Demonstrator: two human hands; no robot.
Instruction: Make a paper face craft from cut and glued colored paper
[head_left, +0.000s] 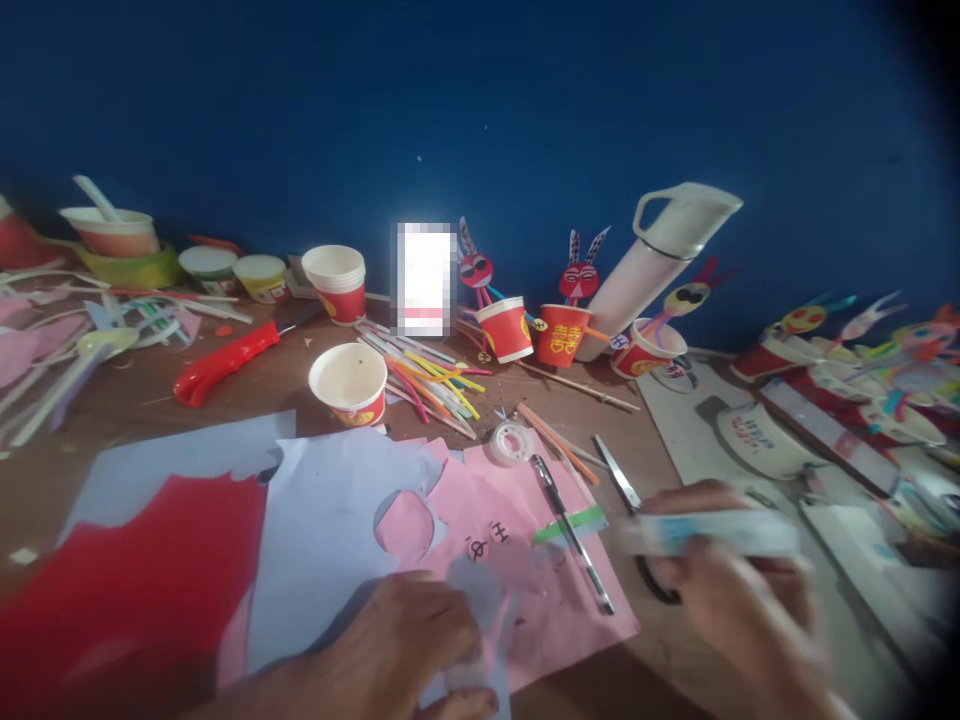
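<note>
My left hand [405,645] rests low at the front on the pale blue paper [330,530] and the pink paper [517,570], its fingers curled around a small pale paper piece [465,600]. My right hand [739,585], blurred by motion, grips a white tube with a blue label [712,532], like a glue stick, held sideways just right of the pink sheet. A pen [571,535] lies across the pink paper beside a green strip [570,525]. Scissors [619,475] lie partly under my right hand.
A red paper sheet [142,570] lies front left. On the brown table stand paper cups [349,382], a tape roll [511,443], coloured straws [431,385], a red utility knife [225,362], cup puppets [562,325] and a white thermos [652,265] against the blue wall.
</note>
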